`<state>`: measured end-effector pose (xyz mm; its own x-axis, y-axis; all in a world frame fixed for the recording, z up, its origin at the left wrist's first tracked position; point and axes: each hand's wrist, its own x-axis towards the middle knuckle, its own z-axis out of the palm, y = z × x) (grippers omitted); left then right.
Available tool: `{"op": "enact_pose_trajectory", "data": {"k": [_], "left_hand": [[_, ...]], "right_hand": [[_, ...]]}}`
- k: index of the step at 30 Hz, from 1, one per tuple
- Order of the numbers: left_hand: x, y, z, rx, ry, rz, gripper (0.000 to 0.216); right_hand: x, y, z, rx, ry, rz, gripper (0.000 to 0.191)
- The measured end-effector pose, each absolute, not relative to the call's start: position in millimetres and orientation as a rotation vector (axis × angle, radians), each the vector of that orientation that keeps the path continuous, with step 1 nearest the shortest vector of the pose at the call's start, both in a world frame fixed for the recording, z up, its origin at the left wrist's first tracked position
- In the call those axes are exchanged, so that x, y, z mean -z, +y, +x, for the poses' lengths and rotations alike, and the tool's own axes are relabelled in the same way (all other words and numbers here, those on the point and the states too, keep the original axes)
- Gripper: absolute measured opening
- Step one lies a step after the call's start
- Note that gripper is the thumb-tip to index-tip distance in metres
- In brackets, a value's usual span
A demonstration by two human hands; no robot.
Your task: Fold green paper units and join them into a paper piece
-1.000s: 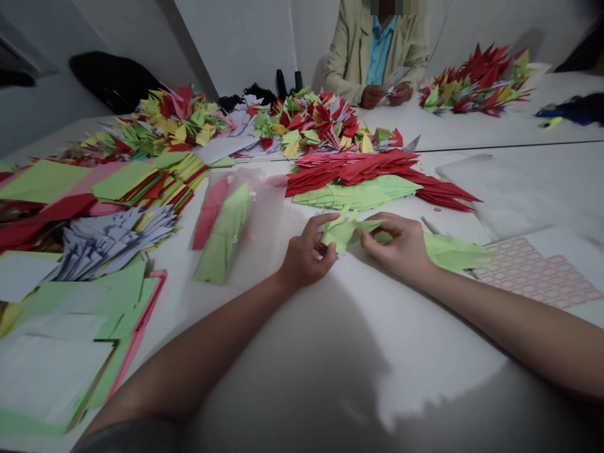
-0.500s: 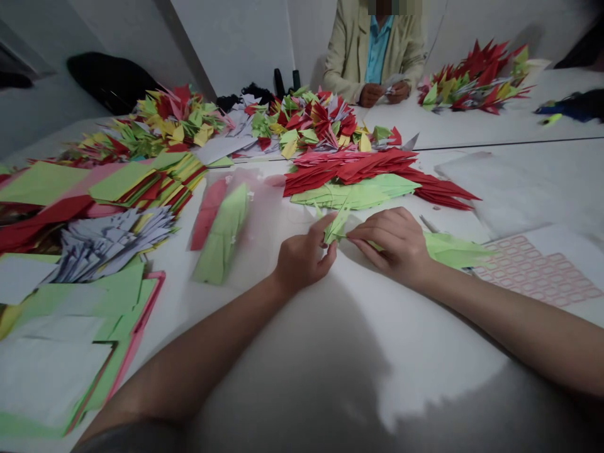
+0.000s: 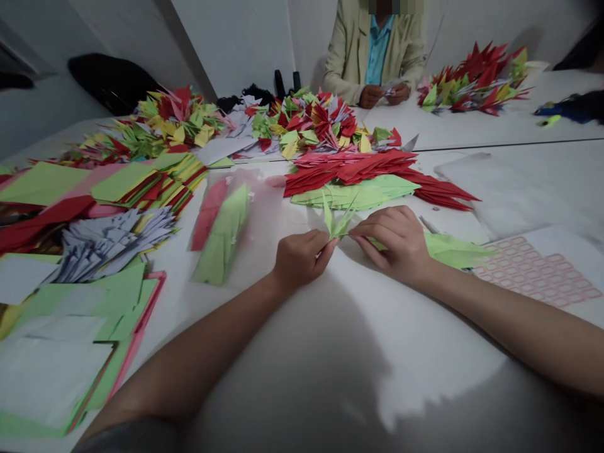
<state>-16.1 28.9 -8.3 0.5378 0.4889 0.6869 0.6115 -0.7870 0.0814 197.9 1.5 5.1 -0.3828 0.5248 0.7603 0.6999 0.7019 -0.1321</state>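
The left hand (image 3: 299, 258) and right hand (image 3: 394, 242) pinch a small folded piece of green paper (image 3: 336, 221) from either side, holding it above the white table (image 3: 425, 327), just before a pile of green folded paper (image 3: 353, 193). Squeezing too hard could crumple its thin points; a slip could drop it onto the pile.

I can't make out any text, label, brand, number or sign in this view. The folded green paper (image 3: 336, 221) shows no lettering that I can read, and the pink-outlined sheet (image 3: 533, 274) carries only rows of printed shapes. The two dark upright cylinders (image 3: 287, 84) at the far side of the table are too small for me to tell whether anything is written on them.
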Motion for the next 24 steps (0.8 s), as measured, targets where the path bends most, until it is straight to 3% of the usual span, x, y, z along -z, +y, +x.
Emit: {"op": "enact_pose_trajectory", "data": {"k": [14,24], "left_hand": [[6.3,21.2,-10.3,1.044,-0.686,-2.551,0.026],[4.2,22.7,-12.3,1.079,-0.762,-2.493,0.029]], "right_hand": [[-4.3,-8.4,187.9,0.220,-2.182,-0.921,0.010],[-11.3,-4.0,190.5,0.227,-2.102,-0.963,0.006]]}}
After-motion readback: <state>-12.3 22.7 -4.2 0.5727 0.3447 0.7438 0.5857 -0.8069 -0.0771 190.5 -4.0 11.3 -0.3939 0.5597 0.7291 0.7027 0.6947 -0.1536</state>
